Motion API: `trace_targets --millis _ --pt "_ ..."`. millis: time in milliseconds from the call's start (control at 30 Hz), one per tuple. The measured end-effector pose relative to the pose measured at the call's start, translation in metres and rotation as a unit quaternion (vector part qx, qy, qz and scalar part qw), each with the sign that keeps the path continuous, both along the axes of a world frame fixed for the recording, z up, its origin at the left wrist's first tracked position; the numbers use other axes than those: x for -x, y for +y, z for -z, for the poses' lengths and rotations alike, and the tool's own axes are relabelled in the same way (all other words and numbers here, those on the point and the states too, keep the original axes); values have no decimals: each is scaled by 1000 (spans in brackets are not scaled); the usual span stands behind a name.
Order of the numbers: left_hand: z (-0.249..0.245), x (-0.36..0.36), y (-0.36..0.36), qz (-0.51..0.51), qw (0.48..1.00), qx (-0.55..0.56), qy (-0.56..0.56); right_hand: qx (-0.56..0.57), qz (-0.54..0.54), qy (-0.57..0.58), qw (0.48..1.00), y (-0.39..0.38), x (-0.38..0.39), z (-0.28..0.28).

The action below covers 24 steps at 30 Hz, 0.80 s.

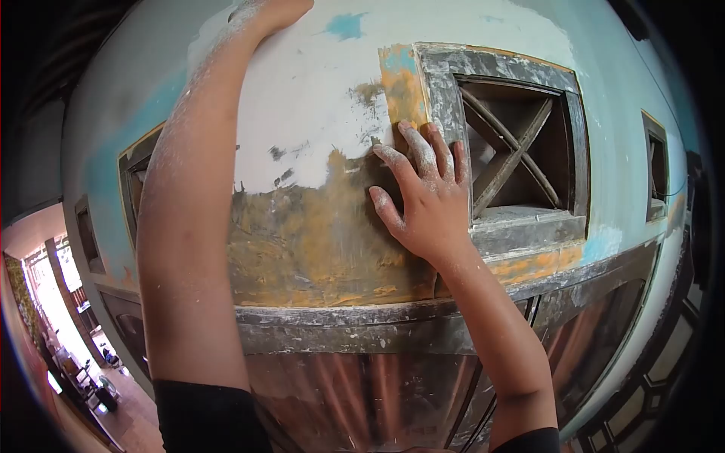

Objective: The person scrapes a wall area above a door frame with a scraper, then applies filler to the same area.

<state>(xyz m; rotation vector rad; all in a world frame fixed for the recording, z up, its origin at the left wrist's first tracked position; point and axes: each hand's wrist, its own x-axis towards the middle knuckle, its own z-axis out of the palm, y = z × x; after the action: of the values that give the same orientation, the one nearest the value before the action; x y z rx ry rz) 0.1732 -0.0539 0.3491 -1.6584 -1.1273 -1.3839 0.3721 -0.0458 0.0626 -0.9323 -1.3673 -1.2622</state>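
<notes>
My right hand (427,185) lies on the wall with its fingers spread and pale powder on the fingertips. It holds nothing and rests just left of a worn wooden vent frame (521,143) with crossed bars. My left arm reaches up the left side, dusted white along the forearm. Only part of my left hand (278,13) shows at the top edge; its fingers and anything in them are out of sight. Between the arms, the wall (294,234) has a white coated area above and bare brown and ochre patches below.
Below the wall runs a scuffed wooden beam (347,317) over reddish glass panes (362,392). A second vent (655,166) is at the far right, and another (140,177) is partly behind my left arm. At lower left, a bright doorway (72,294) opens onto a tiled floor (132,400).
</notes>
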Motion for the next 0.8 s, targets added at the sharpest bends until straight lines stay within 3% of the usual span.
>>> trace_targets --millis 300,333,433,567,633,800 --pt "27 9 14 34 998 -44 31 18 13 0 1000 -2 -9 11" --pt "-16 33 79 90 986 -99 98 20 17 2 1000 -2 -11 13" --pt "-11 28 90 67 982 -142 107 20 23 14 999 -4 -8 12" --pt "-19 11 63 65 988 -79 112 17 27 16 999 -2 -8 13" --pt "10 -9 14 44 993 -51 101 15 24 12 1000 -3 -9 13" --pt "-8 -8 66 60 986 -88 126 14 29 26 999 -4 -12 20"
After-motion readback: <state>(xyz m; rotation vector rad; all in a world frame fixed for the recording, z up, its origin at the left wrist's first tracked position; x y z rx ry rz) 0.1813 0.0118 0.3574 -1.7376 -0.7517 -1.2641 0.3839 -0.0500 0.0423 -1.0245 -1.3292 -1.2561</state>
